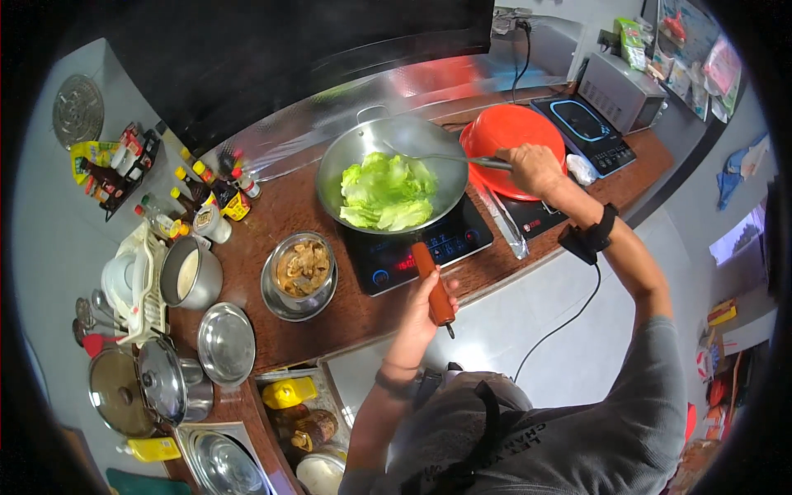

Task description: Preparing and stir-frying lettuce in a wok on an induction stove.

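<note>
A large steel wok [452, 190] sits on a black induction cooktop [396, 272] whose red display is lit. Pale green lettuce leaves [387, 192] lie heaped in the wok. My left hand [427, 303] is wrapped around the wok's reddish-brown wooden handle [436, 284], which points toward my body. With my right hand [533, 167] I grip the handle end of a metal spatula [451, 158]. Its shaft reaches left over the wok's rim, and its head rests near the far side of the leaves. Slight haze over the leaves blurs them.
A red plastic basin [516, 130] stands right of the wok, beside another induction cooktop [578, 120]. Left are a bowl of brown food [303, 267], a deep pot [192, 275], a steel plate [226, 344] and sauce bottles [198, 185]. A cable [560, 331] hangs from my right wrist.
</note>
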The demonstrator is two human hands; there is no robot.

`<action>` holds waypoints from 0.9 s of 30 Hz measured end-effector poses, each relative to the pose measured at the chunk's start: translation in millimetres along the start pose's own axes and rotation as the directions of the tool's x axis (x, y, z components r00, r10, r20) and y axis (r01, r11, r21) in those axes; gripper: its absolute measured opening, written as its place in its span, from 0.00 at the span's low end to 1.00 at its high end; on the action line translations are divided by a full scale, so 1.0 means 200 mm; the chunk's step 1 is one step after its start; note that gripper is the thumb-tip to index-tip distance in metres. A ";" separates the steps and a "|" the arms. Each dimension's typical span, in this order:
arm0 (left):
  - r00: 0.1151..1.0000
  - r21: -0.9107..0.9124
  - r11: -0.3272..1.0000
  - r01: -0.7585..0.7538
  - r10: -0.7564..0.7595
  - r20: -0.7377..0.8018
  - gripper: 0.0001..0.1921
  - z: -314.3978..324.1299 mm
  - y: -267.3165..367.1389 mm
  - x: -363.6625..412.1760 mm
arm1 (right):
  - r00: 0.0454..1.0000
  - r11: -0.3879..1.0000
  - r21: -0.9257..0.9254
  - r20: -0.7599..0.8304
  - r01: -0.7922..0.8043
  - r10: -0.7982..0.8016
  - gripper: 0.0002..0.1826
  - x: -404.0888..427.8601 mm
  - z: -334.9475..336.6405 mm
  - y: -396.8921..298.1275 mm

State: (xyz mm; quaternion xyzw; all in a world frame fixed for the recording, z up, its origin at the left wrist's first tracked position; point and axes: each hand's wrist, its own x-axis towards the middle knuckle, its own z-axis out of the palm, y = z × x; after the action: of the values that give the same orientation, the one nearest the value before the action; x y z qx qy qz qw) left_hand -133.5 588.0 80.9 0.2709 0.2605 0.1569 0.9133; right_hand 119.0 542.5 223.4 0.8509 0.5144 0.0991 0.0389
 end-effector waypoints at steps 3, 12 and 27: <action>0.998 0.003 1.000 0.029 -0.029 -0.051 0.13 0.00 0.03 0.00 | 1.000 0.999 -0.045 0.014 -0.024 0.025 0.14 -0.02 -0.09 0.05; 0.991 0.033 0.991 0.129 -0.128 -0.030 0.14 -0.11 0.16 -0.06 | 0.966 0.970 -0.078 0.137 0.232 -0.220 0.11 0.00 -0.66 -0.09; 0.987 0.084 0.986 0.145 -0.139 -0.081 0.15 -0.12 0.17 -0.04 | 0.803 0.950 -0.019 0.540 0.312 -0.253 0.16 0.25 -0.78 -0.23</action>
State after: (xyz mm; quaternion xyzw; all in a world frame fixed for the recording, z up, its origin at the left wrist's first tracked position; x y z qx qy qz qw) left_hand -157.6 621.5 85.4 0.2863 0.3201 0.0896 0.8986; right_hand 69.1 603.4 374.8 0.7553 0.5982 -0.1195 0.2394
